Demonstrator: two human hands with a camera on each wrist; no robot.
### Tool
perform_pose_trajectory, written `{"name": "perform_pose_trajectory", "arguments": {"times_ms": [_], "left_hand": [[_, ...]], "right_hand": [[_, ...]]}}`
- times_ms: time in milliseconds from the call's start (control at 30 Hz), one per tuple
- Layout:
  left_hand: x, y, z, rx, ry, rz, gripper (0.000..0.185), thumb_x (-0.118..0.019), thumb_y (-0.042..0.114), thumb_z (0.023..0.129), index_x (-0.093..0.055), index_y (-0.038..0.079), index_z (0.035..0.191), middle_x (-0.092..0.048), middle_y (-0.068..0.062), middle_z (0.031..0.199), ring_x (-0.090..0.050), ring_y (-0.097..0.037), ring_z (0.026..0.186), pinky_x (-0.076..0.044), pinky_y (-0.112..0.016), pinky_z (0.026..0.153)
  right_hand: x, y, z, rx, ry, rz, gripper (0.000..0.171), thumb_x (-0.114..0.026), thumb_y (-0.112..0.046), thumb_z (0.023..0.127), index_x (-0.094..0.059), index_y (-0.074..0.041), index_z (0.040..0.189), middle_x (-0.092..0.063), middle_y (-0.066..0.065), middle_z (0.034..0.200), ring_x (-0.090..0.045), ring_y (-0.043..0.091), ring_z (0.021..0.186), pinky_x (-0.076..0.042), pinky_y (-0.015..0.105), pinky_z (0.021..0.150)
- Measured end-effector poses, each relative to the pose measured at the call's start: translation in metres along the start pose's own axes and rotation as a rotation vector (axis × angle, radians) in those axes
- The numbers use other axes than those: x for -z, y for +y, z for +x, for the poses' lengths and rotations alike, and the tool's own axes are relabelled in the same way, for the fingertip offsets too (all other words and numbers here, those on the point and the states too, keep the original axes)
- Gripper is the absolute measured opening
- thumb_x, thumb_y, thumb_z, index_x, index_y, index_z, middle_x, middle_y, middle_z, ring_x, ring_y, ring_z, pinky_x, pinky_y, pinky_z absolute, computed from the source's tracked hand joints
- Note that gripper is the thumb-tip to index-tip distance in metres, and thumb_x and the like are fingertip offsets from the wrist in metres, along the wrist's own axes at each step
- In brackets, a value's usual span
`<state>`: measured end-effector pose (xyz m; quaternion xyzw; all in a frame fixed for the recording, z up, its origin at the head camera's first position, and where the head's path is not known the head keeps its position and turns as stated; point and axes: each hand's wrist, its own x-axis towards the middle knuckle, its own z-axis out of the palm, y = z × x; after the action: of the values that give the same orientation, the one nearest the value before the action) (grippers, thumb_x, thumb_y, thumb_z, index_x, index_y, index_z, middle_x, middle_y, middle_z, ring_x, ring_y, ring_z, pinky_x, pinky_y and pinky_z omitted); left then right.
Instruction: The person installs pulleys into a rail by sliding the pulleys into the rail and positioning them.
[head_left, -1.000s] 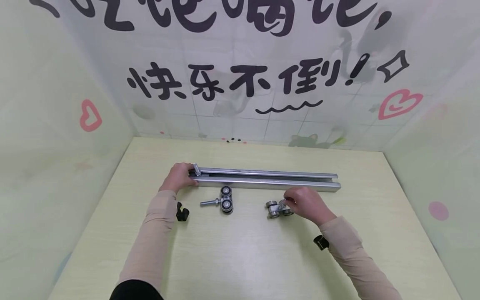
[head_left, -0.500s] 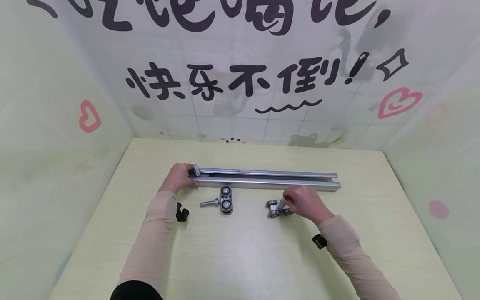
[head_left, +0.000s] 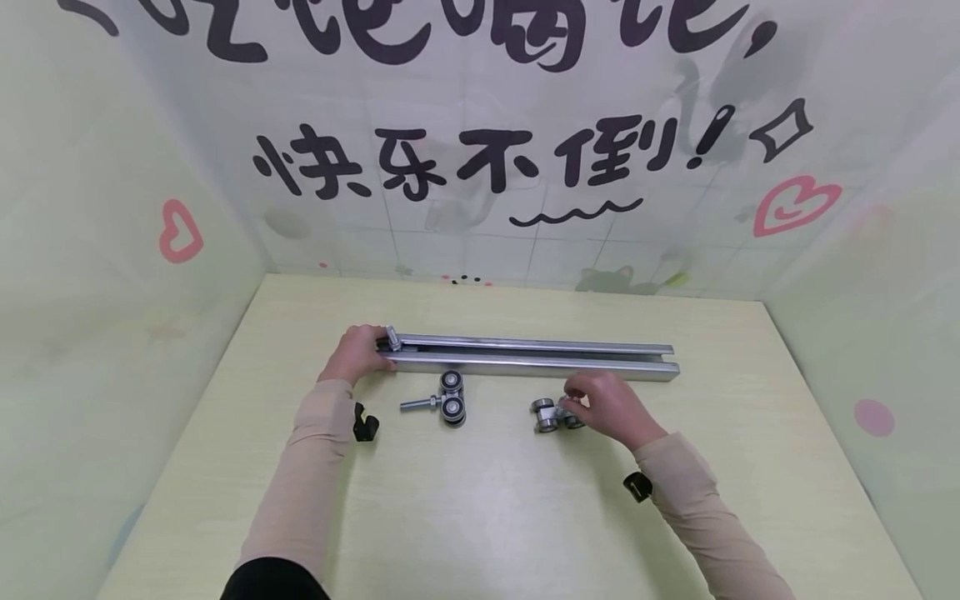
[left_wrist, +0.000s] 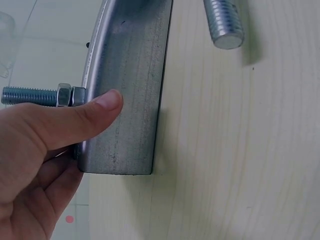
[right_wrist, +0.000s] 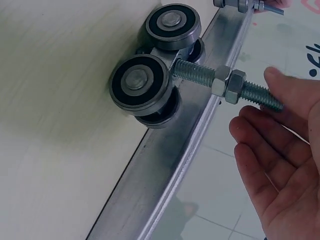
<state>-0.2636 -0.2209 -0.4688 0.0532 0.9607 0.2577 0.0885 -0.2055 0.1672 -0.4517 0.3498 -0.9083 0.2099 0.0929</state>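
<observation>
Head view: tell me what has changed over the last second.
Almost nothing. The right hand with the roller it holds by its bolt has edged slightly toward the rail. The left hand still holds the rail's end; the other roller has not moved.

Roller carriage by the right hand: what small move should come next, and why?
Probably lift the roller carriage by its threaded bolt and carry it toward the open right end of the steel track. The right hand pinches that bolt while the carriage sits on the table, and the left hand steadies the track's left end.
</observation>
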Motion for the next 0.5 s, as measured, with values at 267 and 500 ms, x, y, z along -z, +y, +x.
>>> {"name": "perform_pose_trajectory", "arguments": {"times_ms": [267,500], "left_hand": [[-0.001,0.0,0.0,-0.009,0.008,0.014,0.055,-0.081,0.011,0.064,-0.06,-0.006,0.111,-0.06,-0.026,0.108,-0.054,-0.04,0.099,-0.042,-0.05,0.091],[0.001,0.001,-0.001,-0.013,0.004,0.02,0.056,-0.08,0.011,0.064,-0.059,-0.007,0.112,-0.059,-0.027,0.109,-0.053,-0.041,0.099,-0.041,-0.051,0.091]], "right_hand": [[-0.013,0.001,-0.012,-0.11,-0.036,0.075,0.027,-0.076,-0.012,0.071,-0.063,-0.003,0.092,-0.065,0.003,0.08,-0.062,0.018,0.072,-0.052,0.032,0.063],[-0.022,0.001,-0.016,-0.157,-0.026,0.174,0.026,-0.073,-0.006,0.073,-0.059,0.0,0.094,-0.065,0.005,0.081,-0.063,0.018,0.071,-0.053,0.026,0.061]]}}
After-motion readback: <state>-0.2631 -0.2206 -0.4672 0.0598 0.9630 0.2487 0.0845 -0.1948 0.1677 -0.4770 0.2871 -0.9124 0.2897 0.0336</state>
